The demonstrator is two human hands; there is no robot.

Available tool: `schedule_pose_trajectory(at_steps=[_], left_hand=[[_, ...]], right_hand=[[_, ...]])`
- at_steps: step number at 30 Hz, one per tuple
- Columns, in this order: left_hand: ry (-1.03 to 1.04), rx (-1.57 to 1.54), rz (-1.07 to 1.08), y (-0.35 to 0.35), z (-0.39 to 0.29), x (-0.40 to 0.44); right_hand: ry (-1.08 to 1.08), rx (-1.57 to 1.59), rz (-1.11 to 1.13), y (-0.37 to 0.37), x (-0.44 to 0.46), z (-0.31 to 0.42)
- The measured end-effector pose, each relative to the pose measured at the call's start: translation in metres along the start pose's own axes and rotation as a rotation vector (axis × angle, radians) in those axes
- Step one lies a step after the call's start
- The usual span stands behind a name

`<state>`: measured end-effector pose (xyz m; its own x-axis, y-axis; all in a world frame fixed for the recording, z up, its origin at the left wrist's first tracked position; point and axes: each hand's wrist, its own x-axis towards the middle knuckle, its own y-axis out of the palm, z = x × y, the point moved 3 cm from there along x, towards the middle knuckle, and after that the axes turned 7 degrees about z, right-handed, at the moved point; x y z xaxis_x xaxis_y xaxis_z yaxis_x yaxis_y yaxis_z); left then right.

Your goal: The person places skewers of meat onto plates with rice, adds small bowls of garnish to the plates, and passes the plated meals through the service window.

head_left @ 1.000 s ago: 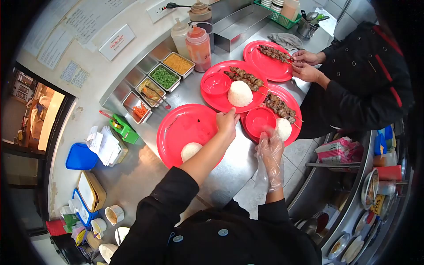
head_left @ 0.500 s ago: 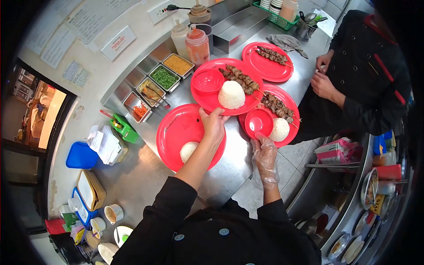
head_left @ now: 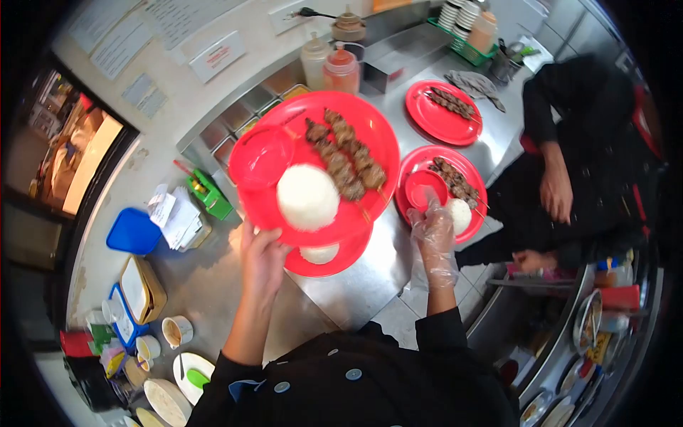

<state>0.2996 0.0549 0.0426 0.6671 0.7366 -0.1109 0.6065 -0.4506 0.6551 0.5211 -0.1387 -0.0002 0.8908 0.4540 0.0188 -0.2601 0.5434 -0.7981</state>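
Observation:
My bare left hand (head_left: 260, 249) grips the near rim of a red plate (head_left: 320, 228), raised toward me. This plate carries a white rice mound (head_left: 307, 198), two meat skewers (head_left: 340, 162) and a small red bowl (head_left: 261, 158). At the right, my right hand (head_left: 434, 238), in a clear plastic glove, reaches over another red plate (head_left: 413, 162); its fingers are closed at the rim of that plate's sauce bowl (head_left: 425, 186). Meat skewers (head_left: 455, 181) and rice (head_left: 459, 215) sit beside the bowl. Beneath the raised plate, a third red plate (head_left: 329, 267) with rice is partly hidden.
Another red plate (head_left: 427, 128) with skewers lies farther back. Squeeze bottles (head_left: 341, 71) stand by the wall near partly covered metal topping trays (head_left: 228, 146). A co-worker in black (head_left: 583, 164) stands at the right, past the steel counter's edge (head_left: 377, 306).
My left hand has lifted its plate toward me and left, covering most of the plate below. My gloved right hand has moved farther over the right plate. The co-worker's hands have separated and lowered.

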Motion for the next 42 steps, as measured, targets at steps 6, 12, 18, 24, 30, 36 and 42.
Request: schedule_pose_trajectory(at_steps=[6, 12, 18, 24, 30, 36, 42], left_hand=[[0.16, 0.075, -0.232, -0.084, -0.052, -0.096], [0.216, 0.053, -0.469, -0.114, -0.062, -0.153], [0.223, -0.034, -0.535, -0.125, -0.057, -0.148], [0.218, -0.042, -0.481, -0.123, -0.064, -0.119], [0.223, -0.067, -0.427, -0.129, -0.059, -0.1], [0.212, -0.035, -0.438, -0.127, -0.056, -0.097], [0.258, -0.075, -0.46, -0.129, -0.058, -0.099]], right_hand=[[-0.851, 0.051, -0.225, 0.008, 0.057, 0.135], [-1.002, -0.11, 0.202, 0.128, 0.164, 0.241], [-1.075, -0.412, 0.335, 0.203, 0.211, 0.277], [-0.832, -0.475, 0.605, 0.194, 0.209, 0.288], [-0.935, -0.436, 0.624, 0.195, 0.222, 0.284], [-1.072, -0.834, 0.512, 0.199, 0.191, 0.277], [-1.036, -0.619, 0.494, 0.215, 0.214, 0.278]])
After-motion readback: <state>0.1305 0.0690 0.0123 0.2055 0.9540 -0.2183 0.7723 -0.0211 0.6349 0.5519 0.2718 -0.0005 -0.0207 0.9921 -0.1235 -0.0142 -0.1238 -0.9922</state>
